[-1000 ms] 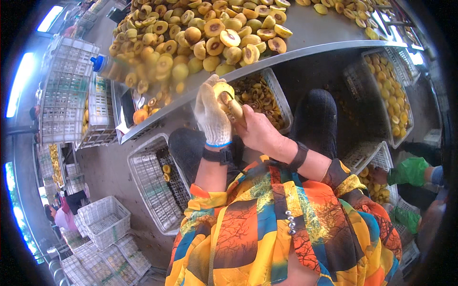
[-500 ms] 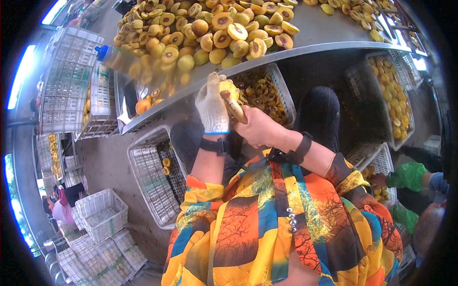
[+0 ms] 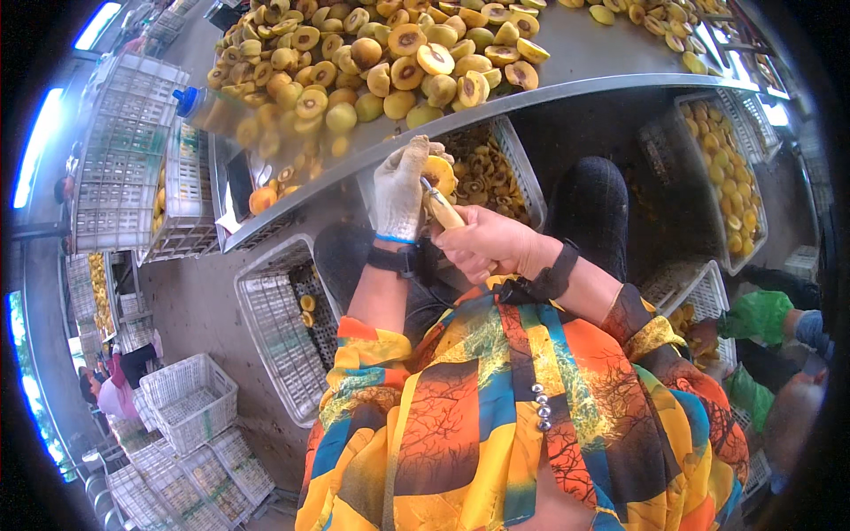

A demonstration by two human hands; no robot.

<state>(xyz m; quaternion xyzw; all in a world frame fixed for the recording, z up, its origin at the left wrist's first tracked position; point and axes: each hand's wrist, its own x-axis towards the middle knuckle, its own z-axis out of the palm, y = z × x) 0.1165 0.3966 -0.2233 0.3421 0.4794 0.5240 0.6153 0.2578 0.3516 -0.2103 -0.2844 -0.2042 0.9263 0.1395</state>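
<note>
Peach half (image 3: 440,174) in work, held in the air just off the near edge of the table, its cut face with the brown centre turned toward the tool. The left hand (image 3: 403,186), in a white knitted glove, grasps the fruit from the left and behind. The bare right hand (image 3: 487,237) is closed around the pale handle of a coring tool (image 3: 445,212), whose short metal end meets the fruit at its cut face; how deep it sits cannot be told.

For good practice in this step, the fruit is best cradled firmly against the gloved palm, with the fingertips behind the flesh and out of the metal's path. Short, controlled turns of the right wrist, close around the brown centre, should spare the sound flesh; a forced push could slip toward the glove.

Below the hands, a crate (image 3: 524,168) under the table edge contains brownish-yellow cut pieces. Beyond, a heap of peach halves (image 3: 390,64) lies on the metal table (image 3: 611,53). To the left, a second crate (image 3: 279,341) bears a few yellow pieces; at right, a green sleeve (image 3: 757,316) marks a co-worker.
</note>
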